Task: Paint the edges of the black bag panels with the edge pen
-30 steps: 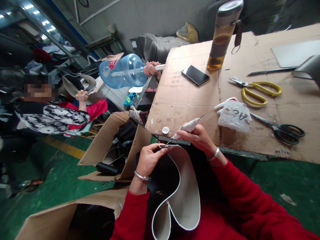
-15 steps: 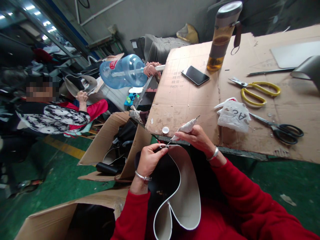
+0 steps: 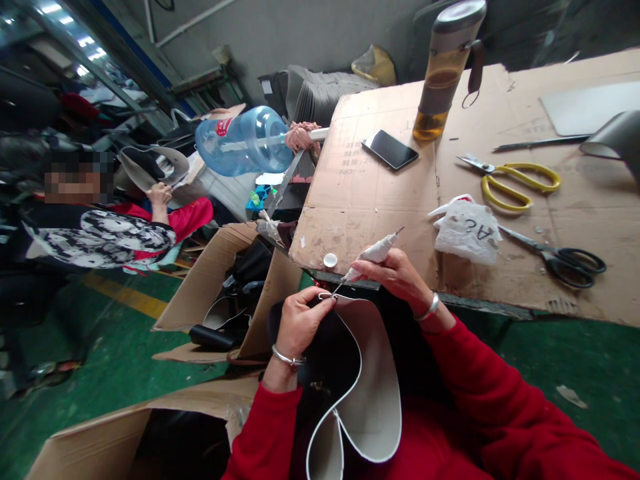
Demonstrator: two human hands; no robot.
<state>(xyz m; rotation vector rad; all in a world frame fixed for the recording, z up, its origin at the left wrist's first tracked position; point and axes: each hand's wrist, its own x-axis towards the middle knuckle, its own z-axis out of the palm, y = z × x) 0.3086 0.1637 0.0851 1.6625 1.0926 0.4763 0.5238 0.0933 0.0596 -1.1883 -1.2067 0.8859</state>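
Observation:
My left hand [image 3: 299, 320] pinches the upper edge of a curved sheet [image 3: 373, 373], dark on one face and pale on the other, which bends into loops over my lap. In my right hand [image 3: 395, 277] is an awl [image 3: 377, 251] with a white-wrapped handle, slanting down to the left. Its thin metal shaft meets the sheet's edge right at my left fingertips; whether the point goes through is too small to tell. A small white cap [image 3: 330, 260] lies on the table corner just beyond the tool.
Cardboard [image 3: 360, 200] covers the table, bearing a phone [image 3: 390, 150], a tea bottle [image 3: 440, 80], yellow-handled scissors [image 3: 523, 183], black-handled scissors [image 3: 575, 265] and a crumpled plastic bag [image 3: 467, 230]. Open cartons [image 3: 193, 293] stand left. A blue water jug [image 3: 245, 141] and a seated co-worker [image 3: 105, 230] are beyond.
The awl and my right hand have shifted very slightly up and right, and more of the thin shaft shows. My left hand keeps its pinch on the sheet's edge.

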